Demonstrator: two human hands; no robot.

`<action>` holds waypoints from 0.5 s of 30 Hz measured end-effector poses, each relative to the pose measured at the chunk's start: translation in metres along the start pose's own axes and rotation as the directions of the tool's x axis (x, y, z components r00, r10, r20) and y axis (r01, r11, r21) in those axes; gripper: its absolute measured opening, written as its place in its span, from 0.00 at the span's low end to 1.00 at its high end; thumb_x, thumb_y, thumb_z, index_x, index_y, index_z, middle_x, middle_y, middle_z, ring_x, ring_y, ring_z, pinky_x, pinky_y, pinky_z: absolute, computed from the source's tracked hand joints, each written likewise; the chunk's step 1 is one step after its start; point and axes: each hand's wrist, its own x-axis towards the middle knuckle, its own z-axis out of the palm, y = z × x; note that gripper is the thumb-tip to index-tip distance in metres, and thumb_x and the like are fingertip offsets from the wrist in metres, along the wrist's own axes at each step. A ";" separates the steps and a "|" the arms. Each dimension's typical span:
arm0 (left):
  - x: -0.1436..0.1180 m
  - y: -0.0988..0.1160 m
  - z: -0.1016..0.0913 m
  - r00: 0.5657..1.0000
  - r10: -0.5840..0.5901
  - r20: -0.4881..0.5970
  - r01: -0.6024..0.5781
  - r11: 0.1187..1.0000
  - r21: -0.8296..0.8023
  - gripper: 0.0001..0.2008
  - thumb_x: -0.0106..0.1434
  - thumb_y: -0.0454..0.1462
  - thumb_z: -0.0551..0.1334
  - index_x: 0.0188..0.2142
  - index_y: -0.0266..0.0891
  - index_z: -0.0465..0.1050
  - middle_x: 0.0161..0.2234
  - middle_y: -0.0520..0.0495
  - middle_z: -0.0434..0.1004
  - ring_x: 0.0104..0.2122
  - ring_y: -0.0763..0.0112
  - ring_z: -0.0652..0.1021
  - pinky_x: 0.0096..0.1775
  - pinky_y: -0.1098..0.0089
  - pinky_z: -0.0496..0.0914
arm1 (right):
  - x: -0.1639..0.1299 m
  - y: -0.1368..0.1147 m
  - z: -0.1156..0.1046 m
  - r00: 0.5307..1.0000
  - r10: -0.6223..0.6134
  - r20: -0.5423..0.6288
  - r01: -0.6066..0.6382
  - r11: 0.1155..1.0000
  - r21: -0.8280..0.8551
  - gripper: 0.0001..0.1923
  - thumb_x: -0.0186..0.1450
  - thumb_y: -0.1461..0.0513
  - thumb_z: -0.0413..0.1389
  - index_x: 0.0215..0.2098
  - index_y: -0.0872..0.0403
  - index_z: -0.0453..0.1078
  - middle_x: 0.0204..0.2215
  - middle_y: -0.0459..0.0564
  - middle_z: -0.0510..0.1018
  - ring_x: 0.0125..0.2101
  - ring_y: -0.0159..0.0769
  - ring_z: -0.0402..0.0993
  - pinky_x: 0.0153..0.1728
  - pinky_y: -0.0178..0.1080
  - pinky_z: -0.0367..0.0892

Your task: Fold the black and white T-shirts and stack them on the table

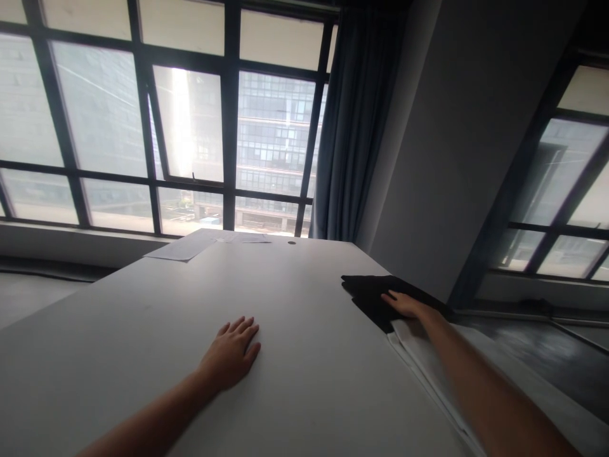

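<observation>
My left hand (231,353) lies flat, palm down, on the white table (295,285), fingers a little apart and holding nothing. My right hand (404,304) reaches to the table's right edge and rests on a black cloth (368,292). Its fingers lie on the cloth; whether they grip it is unclear. Under my right forearm a white folded cloth (419,352) lies along the table's right edge, partly beneath the black one.
Sheets of paper (185,247) lie at the table's far left corner, with a small dark round spot (292,242) near the far edge. Large windows and a blue curtain (354,127) stand behind, a grey wall to the right.
</observation>
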 end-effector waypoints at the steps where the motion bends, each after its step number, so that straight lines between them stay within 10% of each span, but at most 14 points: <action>1: 0.000 0.000 0.000 1.000 0.000 0.000 0.000 1.000 0.001 0.27 0.67 0.46 0.48 0.62 0.41 0.64 0.65 0.46 0.58 0.65 0.58 0.58 0.64 0.52 0.52 | -0.002 -0.004 0.006 0.998 0.005 0.069 -0.005 1.000 0.003 0.32 0.67 0.43 0.45 0.63 0.48 0.61 0.63 0.61 0.61 0.60 0.57 0.60 0.55 0.61 0.56; 7: 0.000 -0.001 0.002 1.000 0.014 -0.024 -0.014 1.000 0.003 0.27 0.66 0.46 0.49 0.61 0.41 0.65 0.65 0.45 0.60 0.65 0.58 0.58 0.64 0.51 0.53 | -0.042 -0.044 -0.009 0.996 -0.052 0.078 0.058 0.995 -0.076 0.31 0.71 0.47 0.36 0.64 0.53 0.59 0.63 0.60 0.61 0.62 0.54 0.56 0.58 0.62 0.49; 15: -0.006 -0.003 0.000 0.999 0.036 0.030 -0.037 0.998 0.049 0.28 0.69 0.47 0.43 0.63 0.40 0.61 0.67 0.45 0.55 0.66 0.59 0.55 0.64 0.53 0.51 | -0.187 -0.170 0.009 0.904 -0.300 0.305 0.276 0.954 0.121 0.37 0.70 0.45 0.36 0.69 0.57 0.46 0.69 0.59 0.43 0.68 0.52 0.37 0.63 0.56 0.40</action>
